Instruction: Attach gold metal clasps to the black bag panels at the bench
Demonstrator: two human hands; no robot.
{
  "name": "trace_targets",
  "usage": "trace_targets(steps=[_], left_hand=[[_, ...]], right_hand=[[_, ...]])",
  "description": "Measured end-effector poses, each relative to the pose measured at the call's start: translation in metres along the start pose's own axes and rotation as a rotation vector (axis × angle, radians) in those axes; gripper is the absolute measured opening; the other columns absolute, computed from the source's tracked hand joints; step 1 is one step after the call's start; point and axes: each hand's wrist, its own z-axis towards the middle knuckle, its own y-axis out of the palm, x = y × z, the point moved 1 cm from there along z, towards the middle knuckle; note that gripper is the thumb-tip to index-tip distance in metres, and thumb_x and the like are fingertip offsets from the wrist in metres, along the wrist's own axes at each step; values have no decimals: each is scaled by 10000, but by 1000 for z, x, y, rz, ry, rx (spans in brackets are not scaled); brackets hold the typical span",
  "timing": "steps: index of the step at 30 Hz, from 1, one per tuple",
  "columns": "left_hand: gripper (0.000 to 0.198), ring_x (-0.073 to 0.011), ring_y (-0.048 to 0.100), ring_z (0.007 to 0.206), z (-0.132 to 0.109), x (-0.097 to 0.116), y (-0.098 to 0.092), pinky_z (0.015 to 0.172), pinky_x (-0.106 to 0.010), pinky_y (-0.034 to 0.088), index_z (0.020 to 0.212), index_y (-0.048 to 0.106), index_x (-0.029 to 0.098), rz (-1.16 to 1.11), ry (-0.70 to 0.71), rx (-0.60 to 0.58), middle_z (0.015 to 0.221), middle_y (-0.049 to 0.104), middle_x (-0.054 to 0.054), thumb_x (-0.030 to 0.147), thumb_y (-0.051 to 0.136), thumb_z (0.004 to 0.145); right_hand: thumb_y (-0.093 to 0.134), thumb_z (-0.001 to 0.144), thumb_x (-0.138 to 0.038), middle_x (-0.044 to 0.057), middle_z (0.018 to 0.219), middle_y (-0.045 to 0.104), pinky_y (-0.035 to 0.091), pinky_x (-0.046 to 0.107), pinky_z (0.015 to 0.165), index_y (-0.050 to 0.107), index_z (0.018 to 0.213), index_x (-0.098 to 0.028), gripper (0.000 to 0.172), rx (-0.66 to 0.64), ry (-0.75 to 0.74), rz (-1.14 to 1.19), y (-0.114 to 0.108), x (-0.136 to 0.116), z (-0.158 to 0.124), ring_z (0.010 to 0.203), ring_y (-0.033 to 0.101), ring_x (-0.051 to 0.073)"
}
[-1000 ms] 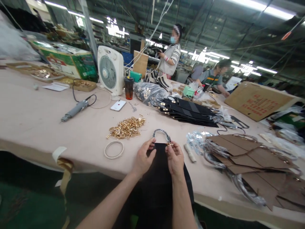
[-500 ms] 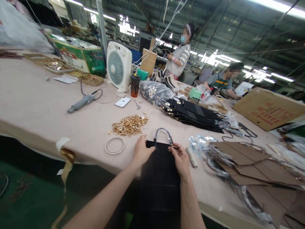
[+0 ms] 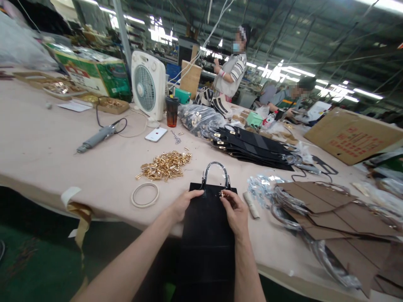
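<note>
A black leather piece [image 3: 208, 230] with a plastic-wrapped loop handle [image 3: 216, 164] hangs over the table's front edge. My left hand [image 3: 185, 203] grips its upper left edge, thumb on the front near the handle's foot and the other fingers hidden behind. Near the right foot of the handle, my right hand [image 3: 234, 209] pinches a small gold metal fitting [image 3: 222, 194] against the black leather. A pile of gold fittings [image 3: 166, 165] lies beyond my left hand, with a roll of tape [image 3: 145, 195] nearer the edge.
An electric screwdriver [image 3: 96, 139], a phone [image 3: 156, 134], a cup [image 3: 171, 112] and a fan [image 3: 147, 86] stand or lie at the left and back. Stacked black pieces [image 3: 252, 144] lie behind; brown pieces [image 3: 340, 218] are at the right. Two people work across the table.
My left hand has closed onto the black leather's edge. The gold fitting in my right hand has moved onto the leather's front, left of the edge. The view has shifted slightly.
</note>
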Motion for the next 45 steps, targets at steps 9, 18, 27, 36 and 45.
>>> trace_targets(steps=[9, 18, 27, 36, 45], left_hand=[[301, -259, 774, 767, 2, -2, -4, 775, -355, 620, 1045, 759, 79, -41, 41, -14, 944, 812, -159, 285, 719, 829], [342, -265, 772, 790, 3, -4, -7, 791, -346, 599, 1077, 763, 83, -62, 56, -40, 951, 812, -157, 299, 744, 812], [360, -264, 767, 788, 1, -5, -8, 784, -349, 593, 1075, 764, 77, -63, 85, -56, 951, 808, -163, 321, 755, 811], [360, -263, 764, 775, 2, -6, -9, 755, -341, 592, 1053, 770, 75, -31, 113, -11, 937, 806, -162, 340, 766, 809], [359, -260, 762, 789, -2, -5, -5, 763, -338, 591, 1057, 766, 72, -25, 158, -4, 943, 803, -160, 321, 770, 798]], right_hand=[[686, 942, -322, 68, 1046, 757, 551, 316, 764, 741, 1116, -208, 215, -19, -101, -116, 3, -10, 0, 844, 687, 186], [605, 1002, -235, 86, 1148, 759, 571, 412, 991, 738, 1173, -230, 217, 11, -353, -277, 6, -11, -4, 1077, 712, 226], [536, 1024, -173, 108, 1179, 726, 574, 424, 995, 685, 1242, -219, 269, -6, -455, -403, 9, -7, -6, 1123, 685, 232], [520, 1026, -168, 108, 1154, 733, 589, 431, 979, 676, 1253, -221, 281, 10, -504, -490, 14, -7, -7, 1100, 696, 236], [510, 1024, -136, 108, 1154, 720, 606, 419, 976, 669, 1270, -231, 308, -80, -570, -512, 11, -13, -3, 1087, 692, 224]])
